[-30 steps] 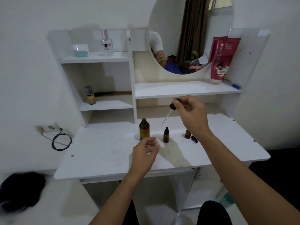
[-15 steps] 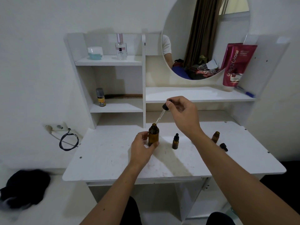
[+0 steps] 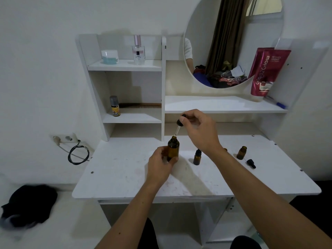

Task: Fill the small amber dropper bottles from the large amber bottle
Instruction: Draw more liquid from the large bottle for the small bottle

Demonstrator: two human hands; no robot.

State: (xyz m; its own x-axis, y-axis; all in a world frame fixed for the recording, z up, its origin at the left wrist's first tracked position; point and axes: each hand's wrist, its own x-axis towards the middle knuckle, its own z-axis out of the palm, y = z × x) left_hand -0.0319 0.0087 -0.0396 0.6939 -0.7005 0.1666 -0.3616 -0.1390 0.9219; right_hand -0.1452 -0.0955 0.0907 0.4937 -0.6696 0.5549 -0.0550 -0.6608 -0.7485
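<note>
At the white dresser, my left hand (image 3: 159, 165) grips the big amber bottle (image 3: 173, 149) while my right hand (image 3: 198, 130) pinches a dropper (image 3: 178, 126) at its mouth; one small bottle (image 3: 197, 157) stands capped, another (image 3: 241, 152) open, apparently awaiting filling

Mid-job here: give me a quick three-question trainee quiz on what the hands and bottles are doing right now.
1. True or false: the left hand grips the large amber bottle.
2. What does the right hand pinch? A) dropper B) comb C) pen
3. Fill in: the open small bottle stands beside a loose black ____.

Key: 1 true; 2 A; 3 cap.
</note>
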